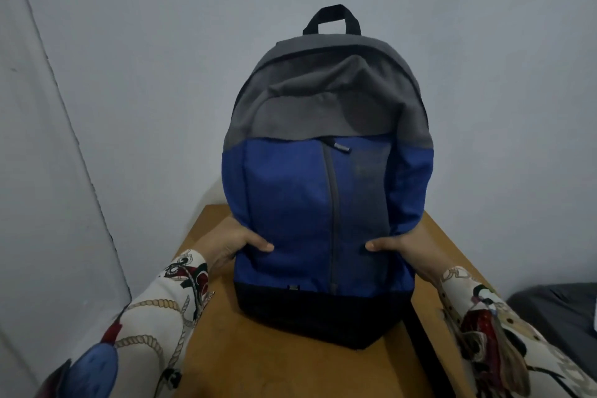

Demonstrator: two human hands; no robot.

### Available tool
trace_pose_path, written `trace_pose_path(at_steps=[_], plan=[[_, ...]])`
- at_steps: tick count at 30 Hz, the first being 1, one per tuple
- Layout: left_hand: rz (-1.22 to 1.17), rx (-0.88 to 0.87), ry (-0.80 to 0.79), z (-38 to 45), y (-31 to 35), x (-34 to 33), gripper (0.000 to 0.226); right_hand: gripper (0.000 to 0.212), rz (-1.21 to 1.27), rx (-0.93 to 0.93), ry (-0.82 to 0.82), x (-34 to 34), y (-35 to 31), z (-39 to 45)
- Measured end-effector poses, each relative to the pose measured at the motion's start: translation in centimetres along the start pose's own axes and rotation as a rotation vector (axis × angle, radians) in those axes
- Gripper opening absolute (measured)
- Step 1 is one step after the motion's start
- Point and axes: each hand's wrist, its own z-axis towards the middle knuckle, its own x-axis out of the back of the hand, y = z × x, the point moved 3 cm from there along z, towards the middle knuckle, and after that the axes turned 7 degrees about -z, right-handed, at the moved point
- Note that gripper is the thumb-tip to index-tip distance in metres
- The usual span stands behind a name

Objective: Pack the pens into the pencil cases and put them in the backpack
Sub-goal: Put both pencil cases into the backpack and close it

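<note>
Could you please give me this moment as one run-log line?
backpack: upright on table, zips closed | left hand: grips left side | right hand: grips right side | pens, cases: not visible

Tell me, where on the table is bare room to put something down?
Bare table lies in front of the backpack, between the sleeves. A narrow strip shows behind the left hand. The backpack fills the middle, gripped by the left and right hand.

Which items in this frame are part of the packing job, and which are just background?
Job:
- backpack, upright on the wooden table, zips shut
- left hand and right hand, gripping its sides

No pens or pencil cases are visible.

Background:
- dark fabric item at the right edge
- grey wall
</note>
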Motion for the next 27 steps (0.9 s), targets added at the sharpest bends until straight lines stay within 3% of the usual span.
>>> trace_pose_path(at_steps=[2,7,12,19,23,27], plan=[[-0.001,0.002,-0.007,-0.1,-0.8,0.6,0.086,0.06,-0.01,0.021,-0.012,0.0,0.4,-0.5],[0.044,-0.003,-0.157,-0.3,-0.8,-0.8,0.077,0.06,-0.001,0.047,-0.037,-0.5,-0.1,-0.8],[0.146,-0.109,-0.047,0.4,-0.7,-2.0,0.056,0.067,0.013,0.047,0.014,-1.3,0.1,-0.5],[0.142,-0.158,0.021,0.3,-0.9,-1.6,0.058,0.065,0.006,0.028,0.028,-0.8,0.7,-0.4],[0.115,-0.132,0.028,0.6,-1.2,-1.1,0.074,0.061,0.023,0.025,0.007,-0.6,0.9,-0.3],[-0.007,-0.14,0.087,1.5,-1.5,-1.1,0.058,0.06,0.036,0.057,0.002,-0.4,0.5,0.3]])
